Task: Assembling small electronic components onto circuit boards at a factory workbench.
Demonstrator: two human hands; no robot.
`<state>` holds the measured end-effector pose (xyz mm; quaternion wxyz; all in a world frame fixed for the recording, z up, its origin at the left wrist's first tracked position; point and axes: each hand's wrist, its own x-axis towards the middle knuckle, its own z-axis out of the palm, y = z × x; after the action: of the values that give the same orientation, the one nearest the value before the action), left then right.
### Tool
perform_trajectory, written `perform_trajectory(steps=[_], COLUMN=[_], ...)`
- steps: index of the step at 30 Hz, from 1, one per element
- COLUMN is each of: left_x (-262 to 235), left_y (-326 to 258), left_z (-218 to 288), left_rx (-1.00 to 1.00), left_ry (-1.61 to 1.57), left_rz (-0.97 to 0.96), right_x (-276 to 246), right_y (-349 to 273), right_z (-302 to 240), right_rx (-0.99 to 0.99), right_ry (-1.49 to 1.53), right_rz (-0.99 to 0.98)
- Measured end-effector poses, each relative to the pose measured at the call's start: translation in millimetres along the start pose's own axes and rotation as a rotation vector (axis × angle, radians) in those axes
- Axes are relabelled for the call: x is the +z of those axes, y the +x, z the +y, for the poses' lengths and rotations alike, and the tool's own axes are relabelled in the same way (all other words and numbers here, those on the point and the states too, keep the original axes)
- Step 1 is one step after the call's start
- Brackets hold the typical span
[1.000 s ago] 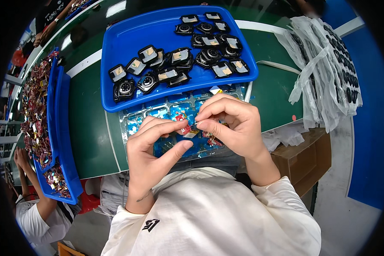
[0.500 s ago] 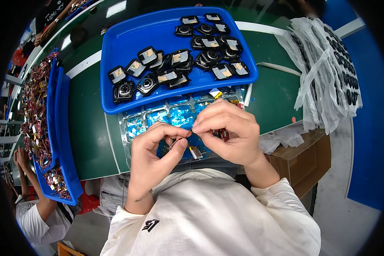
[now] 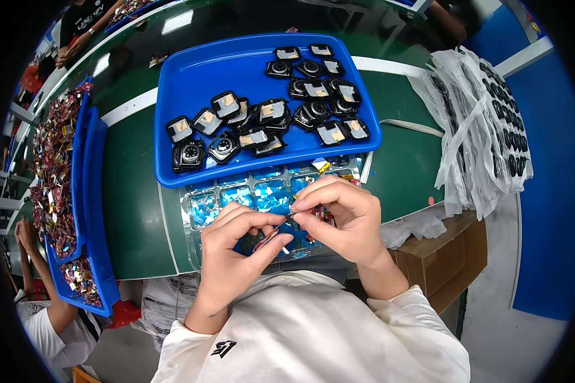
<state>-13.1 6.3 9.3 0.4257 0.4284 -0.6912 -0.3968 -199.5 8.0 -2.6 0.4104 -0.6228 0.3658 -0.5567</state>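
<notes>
My left hand [image 3: 236,246] and my right hand [image 3: 342,220] meet over a clear blister tray [image 3: 201,210] with blue foil-backed pockets at the table's near edge. Between the fingertips of both hands is a small flat part [image 3: 271,237] with a dark and reddish face; my left thumb and forefinger pinch its lower end, my right fingertips pinch its upper end. Just beyond the blister tray lies a blue plastic tray [image 3: 185,70] holding several small black square modules [image 3: 262,118], some with tan film on top.
A long blue bin [image 3: 86,191] heaped with small red and gold parts runs along the left. A person [image 3: 45,319] works beside it at lower left. Clear bags of black parts [image 3: 485,121] lie at right, above a brown carton [image 3: 441,262].
Both hands have drawn slightly toward me over the blister tray, and my fingers have regripped the small part; it now sits stretched between the two hands.
</notes>
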Motion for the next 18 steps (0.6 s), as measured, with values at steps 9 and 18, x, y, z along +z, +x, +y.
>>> perform_trajectory(steps=[9,18], left_x=[-1,-6], left_y=[-2,-2], left_z=[-8,-9], left_rx=[-0.196,-0.22], left_ry=[-0.452,-0.63], left_rz=[-0.019,-0.027], right_x=[1,9], right_y=[1,11], right_z=[-8,-4], right_rx=[0.119,0.149], right_ry=[0.328,0.462], right_rz=[-0.092,-0.074])
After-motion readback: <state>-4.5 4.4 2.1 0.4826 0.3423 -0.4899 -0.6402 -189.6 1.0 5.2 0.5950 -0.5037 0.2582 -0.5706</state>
